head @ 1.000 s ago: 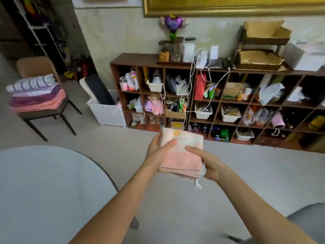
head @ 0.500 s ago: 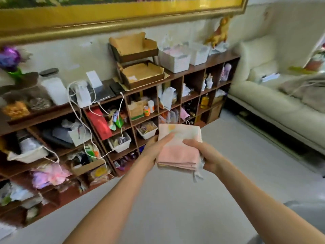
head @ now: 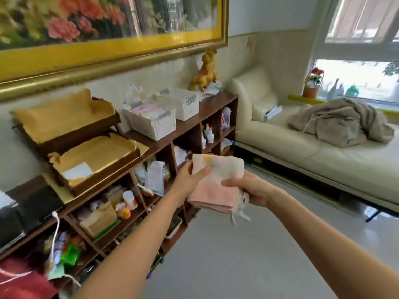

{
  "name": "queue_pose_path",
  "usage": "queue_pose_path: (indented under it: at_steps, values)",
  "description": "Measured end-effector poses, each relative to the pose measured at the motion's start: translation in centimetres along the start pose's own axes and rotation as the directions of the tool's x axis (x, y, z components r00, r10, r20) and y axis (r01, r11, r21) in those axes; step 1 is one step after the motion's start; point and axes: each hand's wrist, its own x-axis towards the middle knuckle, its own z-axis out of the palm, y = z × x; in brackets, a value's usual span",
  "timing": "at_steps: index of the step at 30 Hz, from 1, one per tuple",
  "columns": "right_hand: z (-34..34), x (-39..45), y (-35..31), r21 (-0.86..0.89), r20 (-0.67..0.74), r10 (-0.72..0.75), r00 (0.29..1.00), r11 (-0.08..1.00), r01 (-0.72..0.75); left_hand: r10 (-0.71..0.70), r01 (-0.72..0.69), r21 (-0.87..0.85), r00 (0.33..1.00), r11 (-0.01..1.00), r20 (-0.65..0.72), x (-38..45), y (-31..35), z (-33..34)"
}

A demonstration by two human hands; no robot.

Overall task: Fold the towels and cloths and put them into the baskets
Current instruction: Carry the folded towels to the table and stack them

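Observation:
A folded pink and cream towel [head: 216,184] is held in front of me at chest height, above the floor. My left hand [head: 190,180] grips its left edge with the thumb on top. My right hand [head: 248,188] grips its right edge, and a white loop hangs below it. Two white plastic baskets stand on top of the wooden shelf unit: the nearer basket [head: 153,124] holds folded pink and white cloths, the farther basket [head: 185,102] sits behind it to the right.
The wooden shelf unit [head: 194,130] runs along the left wall, crammed with bottles and boxes. Two brown paper-lined trays [head: 90,156] sit on its top. A cream sofa [head: 323,160] with a grey-brown blanket [head: 341,124] stands at the right. Bare floor lies below my arms.
My view has swung right along the shelf unit; the baskets and sofa are closer and more central. Both hands keep the same hold on the folded towel.

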Motion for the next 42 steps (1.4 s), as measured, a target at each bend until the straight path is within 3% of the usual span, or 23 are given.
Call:
queue_pose_path:
  at_steps: [7, 13, 17, 21, 27, 29, 34, 37, 42]
  values:
    - [-6.4, 17.5, -13.5, -0.291, 0.007, -0.163, 0.987, 0.944, 0.158, 0.1, -0.105, -0.085, 0.993, 0.991, -0.063, 18.7, 5.4, -4.4]
    - [-10.3, 31.0, -21.9, -0.588, 0.107, -0.266, 0.958, 0.76, 0.277, 0.167, -0.168, -0.085, 0.986, 0.982, -0.021, 32.9, 7.8, -8.0]
    - [-12.9, 40.0, -26.6, -0.745, 0.176, -0.311, 0.934, 0.578, 0.333, 0.185, -0.199, 0.13, 0.976, 0.971, 0.115, 43.3, 9.8, -10.4]
    - [-14.4, 48.1, -32.6, -0.847, 0.27, -0.299, 0.915, 0.378, 0.373, 0.193, -0.297, 0.43, 0.944, 0.853, 0.268, 52.6, 14.3, -12.1]
    - [-15.5, 59.2, -38.7, -0.875, 0.436, -0.153, 0.887, 0.157, 0.457, 0.222, -0.332, 0.657, 0.943, 0.677, 0.248, 62.4, 16.9, -14.4]
    - [-15.5, 62.6, -40.4, -0.854, 0.492, -0.132, 0.861, 0.116, 0.506, 0.217, -0.299, 0.659, 0.954, 0.69, 0.206, 64.8, 17.3, -15.6]
    - [-15.2, 71.9, -43.1, -0.79, 0.612, -0.077, 0.787, -0.025, 0.612, 0.241, -0.098, 0.58, 0.955, 0.808, -0.174, 69.9, 15.7, -17.2]
    - [-15.4, 76.3, -43.5, -0.749, 0.659, -0.095, 0.746, 0.008, 0.662, 0.214, -0.026, 0.49, 0.918, 0.871, -0.333, 71.4, 14.6, -17.8]
    - [-16.6, 80.9, -42.3, -0.699, 0.715, 0.061, 0.696, 0.032, 0.715, 0.154, 0.046, 0.378, 0.863, 0.925, -0.481, 72.3, 11.4, -17.4]
